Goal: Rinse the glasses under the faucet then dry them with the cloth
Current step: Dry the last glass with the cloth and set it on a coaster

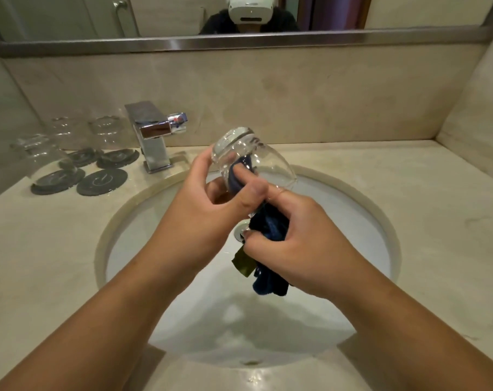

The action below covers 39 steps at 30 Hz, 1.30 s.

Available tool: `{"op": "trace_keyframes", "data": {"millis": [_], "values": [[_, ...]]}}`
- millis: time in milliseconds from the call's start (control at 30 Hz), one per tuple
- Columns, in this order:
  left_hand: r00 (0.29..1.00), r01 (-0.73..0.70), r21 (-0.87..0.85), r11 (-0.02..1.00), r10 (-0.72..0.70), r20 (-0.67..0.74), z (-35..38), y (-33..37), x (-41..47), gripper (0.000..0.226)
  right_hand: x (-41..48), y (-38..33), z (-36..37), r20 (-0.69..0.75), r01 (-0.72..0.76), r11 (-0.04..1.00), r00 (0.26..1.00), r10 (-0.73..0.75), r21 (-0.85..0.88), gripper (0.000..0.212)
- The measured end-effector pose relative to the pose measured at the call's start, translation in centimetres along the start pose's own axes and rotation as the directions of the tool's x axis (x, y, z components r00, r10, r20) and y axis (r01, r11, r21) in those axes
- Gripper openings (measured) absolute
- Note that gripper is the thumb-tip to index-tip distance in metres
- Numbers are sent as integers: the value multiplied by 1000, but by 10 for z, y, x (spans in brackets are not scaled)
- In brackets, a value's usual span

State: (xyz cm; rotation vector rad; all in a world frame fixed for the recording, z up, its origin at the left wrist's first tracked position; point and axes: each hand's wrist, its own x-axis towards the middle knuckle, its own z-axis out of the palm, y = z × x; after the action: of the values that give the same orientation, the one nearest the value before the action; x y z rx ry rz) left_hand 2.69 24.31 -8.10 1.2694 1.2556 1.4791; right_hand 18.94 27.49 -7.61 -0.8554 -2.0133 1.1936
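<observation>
Drying stage: left hand (211,198) grips glass tumbler (256,162) tilted over sink basin (338,249), right hand (304,244) clenches dark blue cloth (268,224) stuffed into it; three glasses (64,142) inverted on coasters (118,158) at 10 o'clock look done, fourth coaster (102,182) likely awaits this last one

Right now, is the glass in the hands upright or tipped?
Tipped: the left hand holds the glass slanted over the sink, base up and away, with the blue cloth pushed into its mouth.
</observation>
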Motion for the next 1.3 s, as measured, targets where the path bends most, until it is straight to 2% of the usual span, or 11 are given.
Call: {"op": "trace_keyframes", "data": {"millis": [67, 133, 267, 367, 467, 633, 800, 900, 1100, 1233, 1300], "values": [[1000, -25, 17, 1000, 25, -4, 0, -1, 1, 77, 2, 1, 0, 7, -1, 998, 1000, 0, 71, 79], [1000, -29, 16, 999, 29, -7, 0, -2, 2, 79, 4, 2, 0, 34, -34, 967, 999, 26, 252, 79], [1000, -13, -28, 1000, 13, 5, 2, -3, 3, 93, 6, 6, 1, 133, -118, 763, 990, 43, 636, 75], [998, 27, -74, 997, -22, 66, -1, -5, 2, 102, 7, 7, 0, 178, -165, 675, 983, 51, 719, 69], [988, 65, -126, 990, -47, 144, -5, -8, 2, 97, 8, 8, 0, 180, -163, 656, 983, 42, 737, 66], [980, 76, -85, 993, -59, 190, -12, -6, 6, 94, 8, 10, 0, 128, -127, 717, 990, 53, 685, 62], [983, 97, -78, 992, -83, 161, -12, -4, 5, 58, 7, 8, 3, -3, -27, 934, 1000, 30, 357, 66], [997, 63, -49, 997, -61, 49, -6, -6, 4, 56, 6, 6, 6, -18, -11, 965, 1000, 16, 262, 65], [998, -31, -82, 996, 26, -58, -2, -7, 4, 63, 5, 6, 10, -70, -33, 932, 996, 63, 361, 69], [999, -40, -27, 999, 40, -31, -5, -6, 4, 71, 6, 5, 9, -3, -70, 920, 997, 77, 386, 69], [999, -45, -34, 998, 46, -1, -8, -6, 4, 87, 5, 6, 5, 70, -96, 864, 995, 71, 494, 65]]}}
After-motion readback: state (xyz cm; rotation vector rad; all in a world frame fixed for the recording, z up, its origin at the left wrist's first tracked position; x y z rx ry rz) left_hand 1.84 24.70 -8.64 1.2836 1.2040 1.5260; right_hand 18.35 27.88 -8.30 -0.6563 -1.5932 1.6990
